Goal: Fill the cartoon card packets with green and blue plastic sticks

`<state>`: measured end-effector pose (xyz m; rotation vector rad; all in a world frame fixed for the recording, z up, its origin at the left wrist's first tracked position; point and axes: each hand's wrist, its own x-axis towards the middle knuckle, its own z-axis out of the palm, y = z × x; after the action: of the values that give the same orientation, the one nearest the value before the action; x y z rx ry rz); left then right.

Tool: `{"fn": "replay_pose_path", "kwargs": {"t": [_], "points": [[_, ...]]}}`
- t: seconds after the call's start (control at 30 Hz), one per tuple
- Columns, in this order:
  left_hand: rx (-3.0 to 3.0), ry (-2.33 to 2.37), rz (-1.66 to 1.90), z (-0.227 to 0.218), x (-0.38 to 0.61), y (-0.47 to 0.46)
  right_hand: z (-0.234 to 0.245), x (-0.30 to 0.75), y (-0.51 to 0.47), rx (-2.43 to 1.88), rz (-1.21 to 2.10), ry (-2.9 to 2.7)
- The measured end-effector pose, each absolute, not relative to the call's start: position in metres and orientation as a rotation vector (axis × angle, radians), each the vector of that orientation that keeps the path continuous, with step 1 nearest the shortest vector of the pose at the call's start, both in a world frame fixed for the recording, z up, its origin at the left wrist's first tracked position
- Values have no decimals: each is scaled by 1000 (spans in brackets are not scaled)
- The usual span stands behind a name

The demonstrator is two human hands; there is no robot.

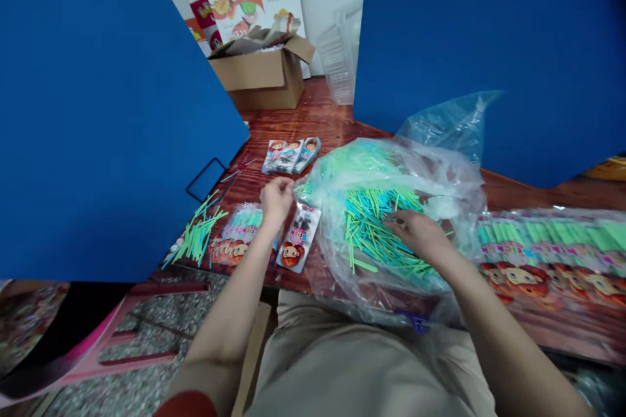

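My left hand (pixel 276 199) is closed in a pinch at the mouth of a small printed packet (pixel 299 239) that lies on the wooden table (pixel 313 124). My right hand (pixel 419 235) rests inside a large clear plastic bag (pixel 391 176) full of green and blue sticks (pixel 372 221), its fingers curled down among them. Whether it holds any sticks is hidden.
Loose green sticks (pixel 198 234) and a filled packet (pixel 239 234) lie to the left. Three small packets (pixel 291 155) sit farther back. A row of filled packets (pixel 552 254) stretches along the right. An open cardboard box (pixel 261 71) stands at the back. A pink stool (pixel 127 339) is low left.
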<state>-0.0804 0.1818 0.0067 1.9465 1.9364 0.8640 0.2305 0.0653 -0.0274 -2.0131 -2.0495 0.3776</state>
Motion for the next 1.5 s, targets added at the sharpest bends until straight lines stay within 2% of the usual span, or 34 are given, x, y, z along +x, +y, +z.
{"fn": "replay_pose_path", "kwargs": {"t": [0.07,0.23,0.4,0.5,0.7,0.9,1.2,1.37,1.5], "points": [[1945,2132,633,17,-91,213,-29,238,54,-2028,395,-2035],[1937,2216,482,38,-86,243,-33,246,26,-1832,429,-2028],[2175,1960,-86,32,-73,195,-40,251,5,-1747,399,-1984],[2164,1997,-187,10,-76,161,-47,256,3,-1823,367,-1974],[2034,2067,78,-23,-88,150,-56,253,14,-1924,259,-2168],[2023,2082,277,-18,-89,150,-39,253,23,-1906,413,-2074],[2277,2009,311,-11,-93,140,-17,258,22,-2027,454,-2202],[2208,1878,848,-2,-94,132,-18,246,30,-2199,455,-2335],[1772,1646,1307,5,-88,130,-16,243,36,-2195,482,-2352]]}}
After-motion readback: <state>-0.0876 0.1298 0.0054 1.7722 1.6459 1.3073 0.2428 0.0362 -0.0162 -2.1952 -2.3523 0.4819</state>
